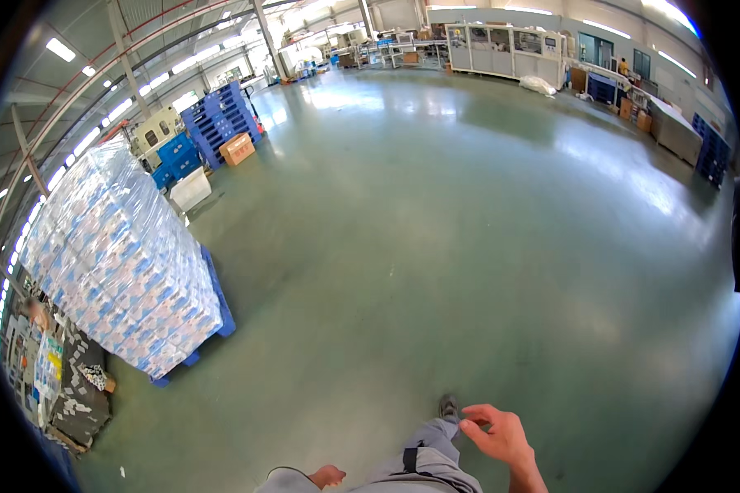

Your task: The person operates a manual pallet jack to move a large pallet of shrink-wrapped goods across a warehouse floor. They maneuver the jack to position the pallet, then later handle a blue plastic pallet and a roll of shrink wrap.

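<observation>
My right hand [501,437] hangs in front of my right leg at the lower edge. Its fingers are loosely bent, the thumb stands apart from them, and nothing is in it. Low beside my left thigh is my left hand [327,476], small in view and partly behind the grey sleeve; its fingers cannot be made out. Grey trousers [436,440] and one dark shoe [448,406] show between the hands, above the green floor [370,271]. Neither hand touches any object that I can see.
At left, a tall film-wrapped stack of packages [131,263] stands on a blue pallet [215,296]. Behind it are stacked blue pallets [220,123] and a cardboard box [237,149]. A worktable [82,386] with a person [38,315] is at lower left. Machines [506,51] line the far wall.
</observation>
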Action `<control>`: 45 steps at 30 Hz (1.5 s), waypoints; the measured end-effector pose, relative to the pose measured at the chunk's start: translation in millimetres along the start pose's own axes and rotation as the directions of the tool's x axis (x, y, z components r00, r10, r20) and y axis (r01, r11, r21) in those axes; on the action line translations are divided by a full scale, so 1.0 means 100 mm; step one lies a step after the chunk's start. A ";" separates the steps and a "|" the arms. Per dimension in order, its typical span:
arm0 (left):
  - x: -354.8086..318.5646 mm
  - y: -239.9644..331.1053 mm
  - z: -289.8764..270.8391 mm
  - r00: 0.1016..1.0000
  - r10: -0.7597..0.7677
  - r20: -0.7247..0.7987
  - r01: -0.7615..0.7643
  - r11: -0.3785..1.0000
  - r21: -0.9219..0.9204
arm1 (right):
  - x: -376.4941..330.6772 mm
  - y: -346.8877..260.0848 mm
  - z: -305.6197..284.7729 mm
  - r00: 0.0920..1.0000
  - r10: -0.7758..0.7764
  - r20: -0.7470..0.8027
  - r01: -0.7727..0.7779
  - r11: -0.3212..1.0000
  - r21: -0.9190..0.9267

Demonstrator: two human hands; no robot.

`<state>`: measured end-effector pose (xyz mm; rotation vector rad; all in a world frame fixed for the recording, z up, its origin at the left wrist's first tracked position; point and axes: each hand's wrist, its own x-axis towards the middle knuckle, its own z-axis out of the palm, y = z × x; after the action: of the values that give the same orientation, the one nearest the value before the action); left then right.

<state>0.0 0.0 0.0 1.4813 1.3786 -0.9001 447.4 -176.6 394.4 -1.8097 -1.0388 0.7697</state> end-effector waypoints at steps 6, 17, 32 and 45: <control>0.61 2.31 -0.43 0.961 0.272 0.040 -0.271 0.911 0.312 | 0.87 0.58 -0.98 0.958 0.269 -0.102 -0.256 0.958 0.125; 0.54 7.40 -1.91 0.617 0.744 -0.257 -0.753 0.653 0.084 | 2.84 1.72 -2.09 0.905 0.421 0.063 -0.425 0.880 0.212; 2.09 7.71 -2.57 0.987 0.073 -0.142 -0.084 0.994 -0.071 | 8.44 1.43 -4.68 0.969 0.033 0.245 -0.025 0.999 -0.036; 3.76 10.95 -6.03 0.965 0.174 -0.198 -0.225 0.934 -0.279 | 12.52 5.60 -5.57 0.630 0.723 0.282 -0.775 0.610 0.168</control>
<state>1091.0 716.9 -6.0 1.4549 1.3861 -0.4210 1665.8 573.9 16.1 -1.9301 -0.1735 1.5421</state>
